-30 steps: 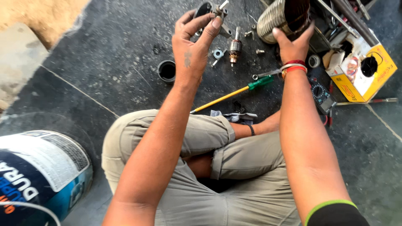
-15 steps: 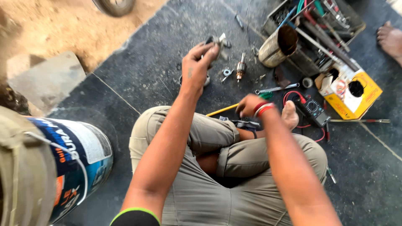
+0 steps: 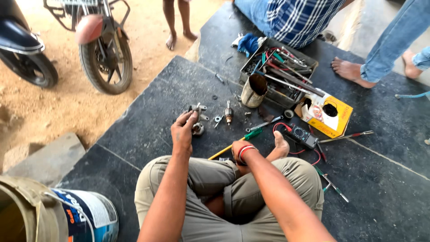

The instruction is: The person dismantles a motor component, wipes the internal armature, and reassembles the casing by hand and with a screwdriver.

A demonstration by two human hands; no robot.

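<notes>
Currently the left hand point(image 3: 182, 132) reaches forward over a small grey metal housing point(image 3: 197, 118) that lies on the dark stone floor point(image 3: 148, 130), just ahead of the crossed legs. Its fingers point(image 3: 190, 117) curl down onto the housing's near edge; whether they pinch it or merely rest on it cannot be told. The right hand point(image 3: 240, 151) sits low at the knee, fingers folded under and hidden; what it grips, if anything, cannot be told. A yellow-shafted screwdriver point(image 3: 235, 142) with a green grip lies just beside that hand.

For a sound pickup, the fingers should close across the housing's body rather than on its thin projecting lugs, and lift straight up so that the loose washers nearby are not scattered.

The housing's long axis appears to run away from the person, its lugs toward the far side; the hand covers its near end, so this is uncertain. An armature point(image 3: 229, 112) stands to its right, shaft roughly upright. A multimeter point(image 3: 301, 134) and a toolbox point(image 3: 278, 74) lie further right.
</notes>
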